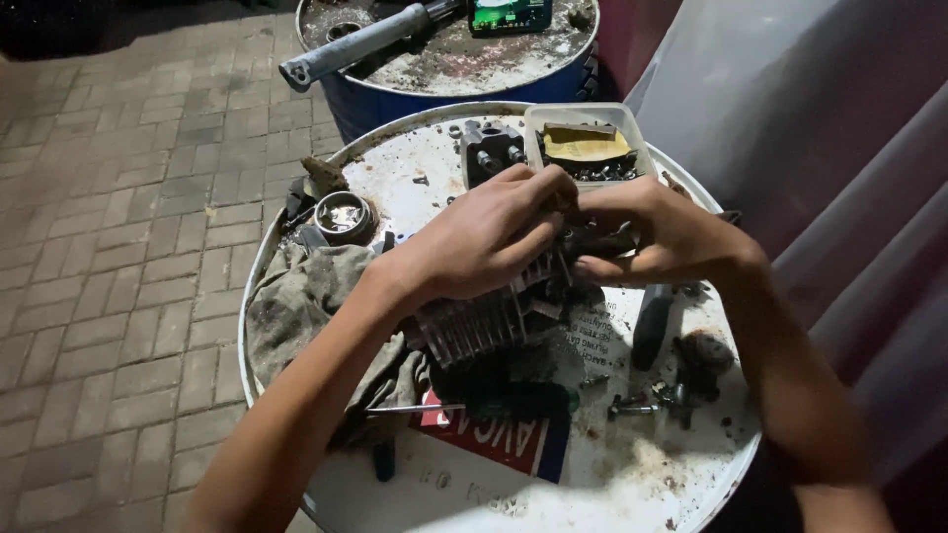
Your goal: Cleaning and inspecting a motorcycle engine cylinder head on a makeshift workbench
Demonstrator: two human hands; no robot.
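Left hand [489, 237]: fingers curled and closed over the top of a finned metal engine cylinder [474, 326], palm down, forearm reaching in from the lower left across the drum. Right hand [652, 232]: fingers bent and pinched together on the dark, greasy end of the same cylinder, thumb underneath, forearm coming in from the lower right with the wrist turned inward. Cylinder: held between both hands just above the middle of the counter [415, 188], a white upturned drum top, fins facing the camera. Crumpled grey rag [306, 296]: lying at the drum's left side, partly under the left forearm. Round metal cup [343, 215]: just beyond the rag, near the rim. Pale plastic tub [591, 143]: at the far edge, holding small metal parts and a yellowish scrap. Dark metal casting [489, 148]: just beside the tub, on its left. Loose bolts [632, 405]: scattered near the right forearm. Dark tool handle [652, 326]: beside the bolts, below the right hand. Second drum [449, 64]: blue, behind, carrying a grey tube [360, 44].
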